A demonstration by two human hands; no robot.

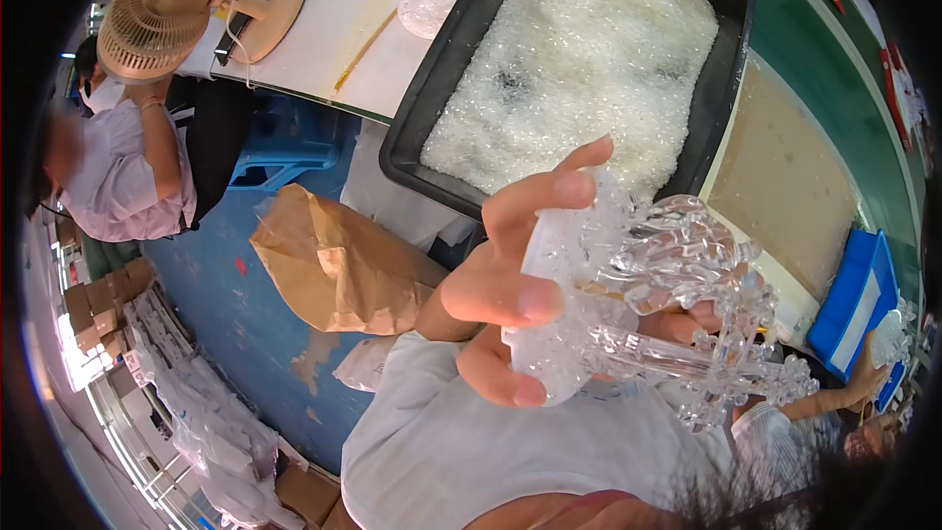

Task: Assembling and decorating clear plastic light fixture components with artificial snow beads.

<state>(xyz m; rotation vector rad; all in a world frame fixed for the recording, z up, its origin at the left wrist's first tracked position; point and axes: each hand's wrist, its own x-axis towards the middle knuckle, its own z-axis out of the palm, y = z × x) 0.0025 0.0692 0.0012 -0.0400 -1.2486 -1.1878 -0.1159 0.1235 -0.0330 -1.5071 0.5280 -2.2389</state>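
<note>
Above my lap I hold a clear, glass-like ornament point(677, 245) on its side, its see-through columns and branching bead-like parts reaching to the right. Its round whitish base point(559, 334), coated with small clear grains, faces left. My left hand point(510, 285) is closed around the edge of this base, fingers spread along the rim. My right hand point(687, 322) shows only in part behind the clear columns, its fingers against the ornament; the rest is hidden. Just beyond my hands stands a black tray point(407, 152) filled with glittering clear grains point(589, 49).
A brown paper bag point(334, 265) stands left of my arm. On the table are a beige fan point(147, 25), a thin yellowish stick point(365, 51) and a blue bin point(854, 304). A co-worker point(128, 167) sits left; another person's hand point(863, 378) holds a clear piece at right.
</note>
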